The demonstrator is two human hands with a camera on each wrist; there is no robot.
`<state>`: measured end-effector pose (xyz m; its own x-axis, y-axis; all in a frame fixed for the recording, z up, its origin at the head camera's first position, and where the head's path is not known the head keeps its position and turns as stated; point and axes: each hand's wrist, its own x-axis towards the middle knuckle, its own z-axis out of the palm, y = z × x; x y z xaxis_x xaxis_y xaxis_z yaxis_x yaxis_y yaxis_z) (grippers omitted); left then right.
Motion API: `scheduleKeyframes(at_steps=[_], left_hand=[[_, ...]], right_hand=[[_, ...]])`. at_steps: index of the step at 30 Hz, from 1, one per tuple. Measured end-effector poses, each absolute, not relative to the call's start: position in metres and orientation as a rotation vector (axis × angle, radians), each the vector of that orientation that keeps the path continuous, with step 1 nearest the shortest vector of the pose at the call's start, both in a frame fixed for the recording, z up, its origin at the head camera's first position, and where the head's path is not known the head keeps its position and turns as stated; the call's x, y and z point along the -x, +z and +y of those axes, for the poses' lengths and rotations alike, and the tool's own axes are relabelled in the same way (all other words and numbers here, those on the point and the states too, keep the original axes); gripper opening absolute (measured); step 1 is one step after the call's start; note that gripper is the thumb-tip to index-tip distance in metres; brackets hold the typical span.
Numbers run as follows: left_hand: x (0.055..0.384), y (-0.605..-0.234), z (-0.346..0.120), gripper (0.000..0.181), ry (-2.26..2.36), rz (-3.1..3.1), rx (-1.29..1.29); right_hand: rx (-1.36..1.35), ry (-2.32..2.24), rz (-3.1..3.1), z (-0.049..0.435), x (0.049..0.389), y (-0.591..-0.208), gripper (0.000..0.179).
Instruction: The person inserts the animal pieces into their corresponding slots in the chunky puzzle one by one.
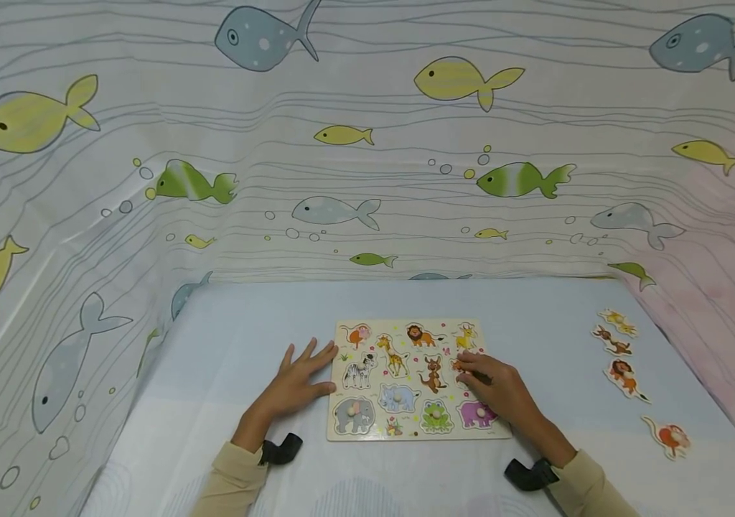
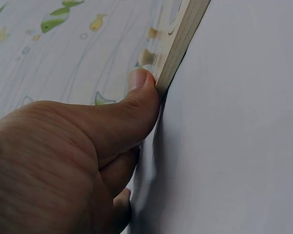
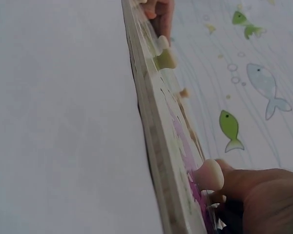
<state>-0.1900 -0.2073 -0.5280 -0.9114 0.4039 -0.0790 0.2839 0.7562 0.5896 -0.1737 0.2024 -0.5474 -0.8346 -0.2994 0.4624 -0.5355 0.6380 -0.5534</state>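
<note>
A wooden animal puzzle board (image 1: pixel 380 434) lies on the table. Against its left edge rests my left hand (image 1: pixel 296 380), fingers spread; the left wrist view shows the thumb (image 2: pixel 141 80) at the board's side. Over the right part of the board, my right hand (image 1: pixel 503 388) pinches a small orange puzzle piece (image 1: pixel 457 365), mostly hidden by the fingers. Just below that hand sits a purple hippo piece (image 1: pixel 469 413) with a pale knob (image 3: pixel 211 175). A green frog piece (image 1: pixel 435 416), a grey elephant piece (image 1: pixel 353 416) and a blue rhino piece (image 1: pixel 396 397) also have knobs.
Loose pieces lie along the table's right side: a yellow goat-like piece (image 1: pixel 617 322), a brown kangaroo (image 1: pixel 611 339), a lion (image 1: pixel 624 378) and a red-orange monkey (image 1: pixel 671 438). Fish-patterned sheeting (image 1: pixel 406 165) rises behind and beside the pale table (image 1: pixel 264 309).
</note>
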Motion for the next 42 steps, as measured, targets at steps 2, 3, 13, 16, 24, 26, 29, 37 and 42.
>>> scheduleKeyframes(at_steps=[2,3,13,16,24,26,29,37,42], left_hand=[[0.190,-0.527,-0.207,0.076,0.884,2.748,-0.539],[0.189,-0.527,-0.207,0.075,0.887,2.745,-0.534],[0.187,-0.524,-0.204,0.075,0.890,2.742,-0.506],[0.187,-0.524,-0.204,0.074,0.884,2.746,-0.508],[0.187,-0.525,-0.205,0.074,0.908,2.744,-0.508],[0.188,-0.525,-0.206,0.075,0.899,2.746,-0.511],[0.188,-0.526,-0.206,0.075,0.899,2.743,-0.515],[0.187,-0.525,-0.205,0.074,0.918,2.741,-0.504],[0.188,-0.526,-0.205,0.075,0.907,2.755,-0.509]], right_hand=[[-0.586,1.075,-2.562,0.203,0.173,-0.545,0.035],[-0.534,1.119,-2.577,0.203,0.172,-0.543,0.036],[-0.293,1.353,-2.577,0.217,0.173,-0.525,0.039],[-0.288,1.325,-2.542,0.229,0.175,-0.521,0.039],[-0.149,1.177,-2.536,0.278,0.182,-0.511,0.037],[-0.103,1.143,-2.537,0.294,0.184,-0.507,0.037],[-0.013,1.126,-2.546,0.316,0.185,-0.500,0.039],[0.261,1.163,-2.599,0.374,0.184,-0.484,0.050],[0.396,1.190,-2.619,0.401,0.190,-0.487,0.054]])
